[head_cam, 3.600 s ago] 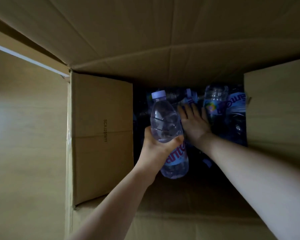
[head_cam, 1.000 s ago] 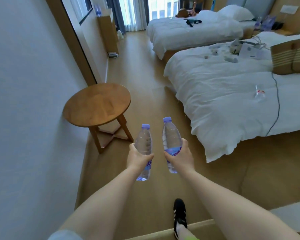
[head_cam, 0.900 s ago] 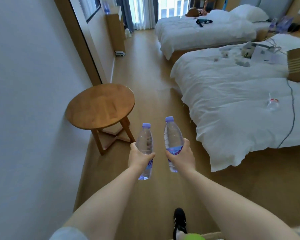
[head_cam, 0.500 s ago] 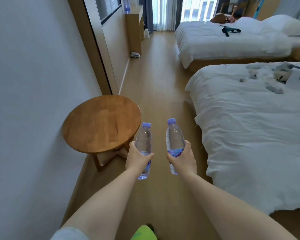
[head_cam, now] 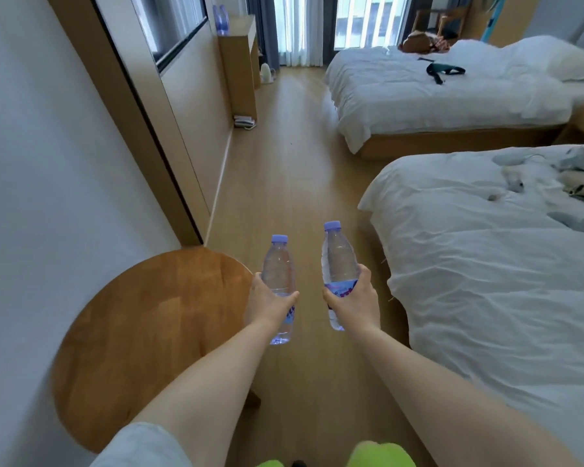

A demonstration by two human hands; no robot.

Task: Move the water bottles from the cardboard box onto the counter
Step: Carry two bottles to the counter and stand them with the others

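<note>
At the lower left of the frame sits a round wooden surface (head_cam: 142, 335), and just right of it, at centre, the left hand (head_cam: 269, 303) grasps one upright bottle (head_cam: 279, 269) while the right hand (head_cam: 353, 303) grasps a second bottle (head_cam: 338, 261), both over the floor (head_cam: 290, 156) beside a white bed (head_cam: 486, 264).

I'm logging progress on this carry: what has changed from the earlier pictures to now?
The person left the box, took a second bottle in the right hand, and walked forward: the round table is now beside the left arm, with the near bed alongside. The left hand still grips its bottle, both upright.
</note>
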